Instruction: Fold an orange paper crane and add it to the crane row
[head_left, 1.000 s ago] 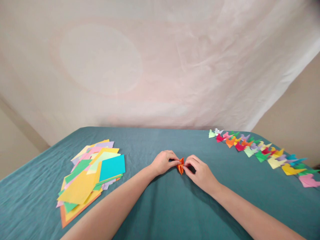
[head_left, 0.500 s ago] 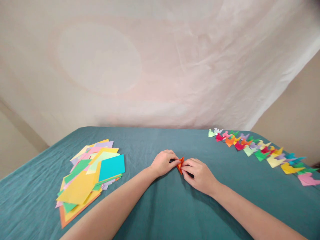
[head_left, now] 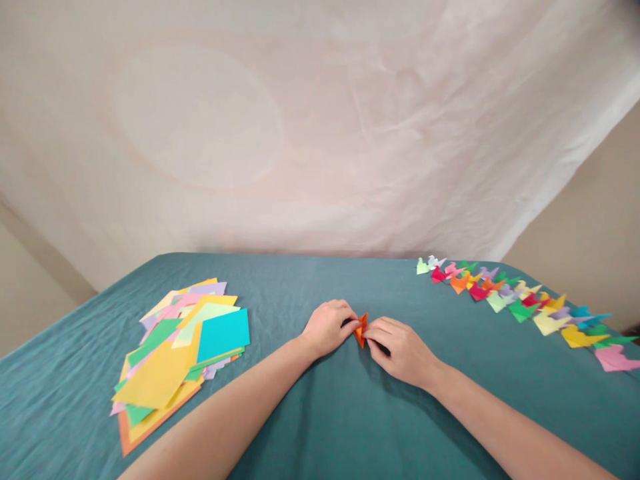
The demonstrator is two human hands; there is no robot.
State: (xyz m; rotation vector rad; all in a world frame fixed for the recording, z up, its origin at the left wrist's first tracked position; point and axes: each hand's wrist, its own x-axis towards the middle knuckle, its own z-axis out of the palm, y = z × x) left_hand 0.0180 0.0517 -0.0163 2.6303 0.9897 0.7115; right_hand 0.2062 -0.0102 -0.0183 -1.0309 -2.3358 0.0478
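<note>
The left hand [head_left: 330,327] has its thumb and fingers clamped on the left side of a small folded piece of orange paper [head_left: 362,332]. The fingers of the right hand [head_left: 403,350] are pinched on the right edge of the same piece. The orange piece sits between the 2 hands, over the middle of a counter covered with dark teal cloth [head_left: 310,283]. Whether it touches the cloth cannot be determined.

A loose, overlapping pile of coloured paper sheets [head_left: 163,373] lies on the left, well apart from the left hand. A band of small folded paper birds in mixed colours [head_left: 546,323] runs along the right side.

Caution:
1. Uneven pull between the hands could tear the orange piece at a crease.
2. Pinching off the fold line could leave a crooked crease; the fingers cover much of the paper and hide the line.
3. Releasing 1 side early could let the layers spring open.
4. A wide sweep of the right forearm could knock the nearest birds out of line.
</note>
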